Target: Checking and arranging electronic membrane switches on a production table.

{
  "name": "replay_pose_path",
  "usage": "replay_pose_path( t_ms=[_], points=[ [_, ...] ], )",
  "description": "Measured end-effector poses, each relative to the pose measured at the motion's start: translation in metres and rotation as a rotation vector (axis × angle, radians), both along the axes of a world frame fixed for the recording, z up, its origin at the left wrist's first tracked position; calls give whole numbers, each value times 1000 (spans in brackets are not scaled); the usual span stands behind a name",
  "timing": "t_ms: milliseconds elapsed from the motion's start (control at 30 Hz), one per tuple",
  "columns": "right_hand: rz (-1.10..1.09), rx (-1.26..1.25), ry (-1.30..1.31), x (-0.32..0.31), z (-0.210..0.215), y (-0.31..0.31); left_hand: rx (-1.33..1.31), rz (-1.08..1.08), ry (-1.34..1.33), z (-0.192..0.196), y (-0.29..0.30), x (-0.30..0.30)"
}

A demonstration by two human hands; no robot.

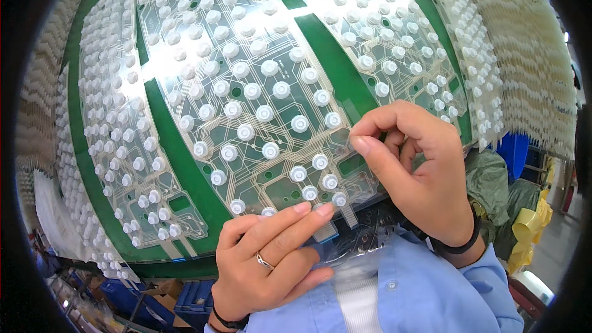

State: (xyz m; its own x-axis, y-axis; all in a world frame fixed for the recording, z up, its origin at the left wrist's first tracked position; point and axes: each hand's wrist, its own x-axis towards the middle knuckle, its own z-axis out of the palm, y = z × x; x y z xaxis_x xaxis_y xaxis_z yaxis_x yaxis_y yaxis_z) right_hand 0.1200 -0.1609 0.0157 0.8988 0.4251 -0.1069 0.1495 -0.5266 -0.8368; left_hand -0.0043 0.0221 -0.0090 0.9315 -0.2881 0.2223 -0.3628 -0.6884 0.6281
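One head-worn fisheye view looks down and forward from just above the hands, very close. The left hand [268, 265] enters from the lower edge, the right hand [413, 172] beside it; the green board [185, 166] beyond them fills most of the frame, its edges bending.
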Motion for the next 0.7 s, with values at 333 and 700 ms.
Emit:
replay_pose_path(
  t_ms=[333,700],
  points=[
    [-11,-29,-10,0,1,0,-14,0,-4,-1,1,1],
    [-13,-30,-37,-3,0,4,-12,6,19,1,1,1]
  ],
)
